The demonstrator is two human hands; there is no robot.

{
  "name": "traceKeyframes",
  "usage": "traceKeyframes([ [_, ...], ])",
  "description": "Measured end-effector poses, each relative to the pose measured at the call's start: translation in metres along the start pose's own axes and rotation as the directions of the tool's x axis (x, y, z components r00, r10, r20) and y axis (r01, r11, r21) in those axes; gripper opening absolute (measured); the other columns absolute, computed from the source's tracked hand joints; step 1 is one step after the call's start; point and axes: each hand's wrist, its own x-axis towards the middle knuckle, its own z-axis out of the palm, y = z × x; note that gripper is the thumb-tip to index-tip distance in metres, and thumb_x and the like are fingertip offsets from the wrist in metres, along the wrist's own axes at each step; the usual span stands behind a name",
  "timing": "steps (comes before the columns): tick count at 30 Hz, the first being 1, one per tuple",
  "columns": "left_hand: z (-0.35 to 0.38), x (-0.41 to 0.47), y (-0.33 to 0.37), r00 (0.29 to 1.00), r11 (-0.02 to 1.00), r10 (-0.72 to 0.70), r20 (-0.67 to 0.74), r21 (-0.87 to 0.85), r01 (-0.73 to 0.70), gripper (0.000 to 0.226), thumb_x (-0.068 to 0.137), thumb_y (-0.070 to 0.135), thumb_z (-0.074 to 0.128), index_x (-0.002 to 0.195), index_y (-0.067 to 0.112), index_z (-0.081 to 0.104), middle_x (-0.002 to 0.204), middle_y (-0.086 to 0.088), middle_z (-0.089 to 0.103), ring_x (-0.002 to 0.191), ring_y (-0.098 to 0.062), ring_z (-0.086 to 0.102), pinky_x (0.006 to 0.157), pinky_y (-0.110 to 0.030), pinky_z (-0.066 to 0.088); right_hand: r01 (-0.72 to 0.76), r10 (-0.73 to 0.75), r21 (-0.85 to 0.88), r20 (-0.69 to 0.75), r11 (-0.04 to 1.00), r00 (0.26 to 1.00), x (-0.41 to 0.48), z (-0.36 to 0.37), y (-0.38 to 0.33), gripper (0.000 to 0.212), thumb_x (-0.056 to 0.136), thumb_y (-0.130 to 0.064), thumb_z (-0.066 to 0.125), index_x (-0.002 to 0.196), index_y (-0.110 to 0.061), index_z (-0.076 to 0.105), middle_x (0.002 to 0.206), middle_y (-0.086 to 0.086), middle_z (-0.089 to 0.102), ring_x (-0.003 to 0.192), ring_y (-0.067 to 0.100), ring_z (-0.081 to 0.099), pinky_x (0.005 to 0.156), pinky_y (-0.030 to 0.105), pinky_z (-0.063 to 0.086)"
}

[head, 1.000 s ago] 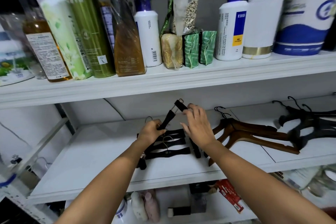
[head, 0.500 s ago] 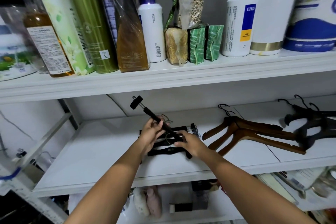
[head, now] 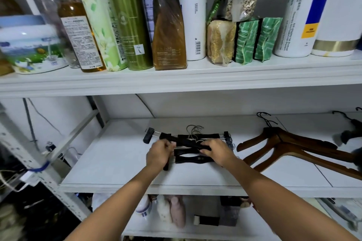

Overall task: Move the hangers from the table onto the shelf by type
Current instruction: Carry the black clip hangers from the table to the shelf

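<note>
Fingers (head: 168, 145) of left hand (head: 159, 153) and right hand (head: 218, 152) both curl round one black clip hanger (head: 186, 142) lying across the black pile (head: 193, 159). Brown wooden hangers (head: 293, 143) lie to the right, same shelf (head: 117, 162).

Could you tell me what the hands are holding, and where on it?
One black clip hanger: the left hand grips its bar toward the left clip end, the right hand grips the bar's right end.

Dark hangers (head: 349, 136) blurred, cut by right edge, possibly two or more
</note>
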Motion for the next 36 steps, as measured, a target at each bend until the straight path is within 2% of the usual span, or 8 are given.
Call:
traceKeyframes([
  [2, -0.005, 0.002, -0.004, 0.943, 0.845, 0.323, -0.083, 0.474, -0.248, 0.02, 0.096, 0.036, 0.047, 0.103, 0.02, 0.058, 0.097, 0.002, 0.063, 0.092, -0.019, 0.059, 0.073, -0.032, 0.046, 0.002, -0.001, -0.032, 0.012, 0.999, 1.0, 0.003, 0.002, 0.005, 0.031, 0.096, -0.027, 0.055, 0.124, -0.017, 0.062, 0.118, 0.007, 0.064, 0.11, 0.026, 0.059, 0.091, 0.035, 0.047],
  [3, -0.005, 0.003, -0.005, 0.887, 0.734, 0.46, -0.048, 0.582, -0.349, 0.023, 0.096, 0.034, 0.046, 0.113, 0.021, 0.055, 0.11, 0.002, 0.059, 0.104, -0.019, 0.055, 0.08, -0.033, 0.045, 0.005, -0.004, -0.047, 0.016, 0.999, 1.0, 0.005, 0.004, 0.007, 0.031, 0.096, -0.027, 0.055, 0.125, -0.017, 0.062, 0.119, 0.006, 0.064, 0.11, 0.026, 0.059, 0.091, 0.034, 0.047],
  [5, 0.001, 0.009, -0.005, 0.844, 0.607, 0.534, 0.058, 0.668, -0.43, 0.036, 0.097, 0.034, 0.044, 0.13, 0.019, 0.044, 0.127, -0.001, 0.049, 0.118, -0.021, 0.045, 0.094, -0.033, 0.038, 0.015, -0.012, -0.088, 0.039, 0.996, 0.999, 0.004, 0.011, 0.011, 0.035, 0.096, -0.026, 0.054, 0.129, -0.017, 0.058, 0.123, 0.006, 0.061, 0.112, 0.024, 0.058, 0.092, 0.034, 0.046],
  [12, 0.051, 0.019, -0.032, 0.854, 0.535, 0.34, 0.393, 0.666, -0.519, 0.065, 0.094, 0.05, 0.044, 0.147, 0.019, 0.023, 0.149, -0.005, 0.03, 0.136, -0.026, 0.026, 0.117, -0.038, 0.017, 0.019, 0.0, -0.165, 0.116, 0.986, 0.993, -0.012, 0.036, 0.029, 0.032, 0.095, -0.031, 0.054, 0.123, -0.018, 0.062, 0.113, 0.004, 0.058, 0.107, 0.025, 0.058, 0.082, 0.031, 0.045],
  [19, 0.08, 0.024, -0.057, 0.853, 0.574, 0.244, 0.461, 0.64, -0.51, 0.067, 0.096, 0.053, 0.031, 0.151, 0.02, 0.011, 0.158, -0.003, 0.013, 0.146, -0.025, 0.01, 0.12, -0.042, 0.007, -0.011, 0.056, -0.224, 0.198, 0.975, 0.979, -0.027, 0.046, 0.053, 0.037, 0.097, -0.03, 0.051, 0.133, -0.02, 0.056, 0.124, 0.005, 0.052, 0.115, 0.024, 0.053, 0.093, 0.036, 0.047],
  [25, 0.095, 0.032, -0.062, 0.846, 0.563, 0.262, 0.464, 0.638, -0.525, 0.067, 0.098, 0.052, 0.023, 0.152, 0.019, 0.002, 0.161, -0.005, -0.002, 0.148, -0.025, -0.005, 0.119, -0.044, -0.001, -0.035, 0.059, -0.192, 0.122, 0.981, 0.991, -0.028, 0.057, 0.053, 0.042, 0.095, -0.029, 0.054, 0.136, -0.018, 0.051, 0.131, 0.004, 0.044, 0.125, 0.021, 0.042, 0.098, 0.035, 0.045],
  [31, 0.098, 0.034, -0.064, 0.848, 0.584, 0.24, 0.472, 0.628, -0.515, 0.068, 0.097, 0.053, 0.022, 0.152, 0.019, -0.003, 0.16, -0.007, -0.007, 0.148, -0.026, -0.009, 0.118, -0.047, -0.001, -0.158, 0.173, -0.289, 0.025, 0.944, 0.985, -0.033, 0.07, 0.051, 0.09, 0.084, -0.065, 0.052, 0.152, -0.025, 0.01, 0.158, 0.006, 0.01, 0.144, 0.031, 0.012, 0.117, 0.044, 0.012],
  [36, 0.094, 0.04, -0.061, 0.843, 0.568, 0.211, 0.494, 0.64, -0.517, 0.071, 0.096, 0.056, 0.023, 0.151, 0.021, -0.003, 0.16, -0.005, -0.007, 0.148, -0.025, -0.009, 0.118, -0.05, 0.0, -0.21, 0.243, -0.365, 0.047, 0.907, 0.969, -0.023, 0.08, 0.053, 0.087, 0.088, -0.074, 0.025, 0.153, -0.024, -0.004, 0.161, 0.01, -0.002, 0.148, 0.031, 0.0, 0.119, 0.045, 0.0],
])
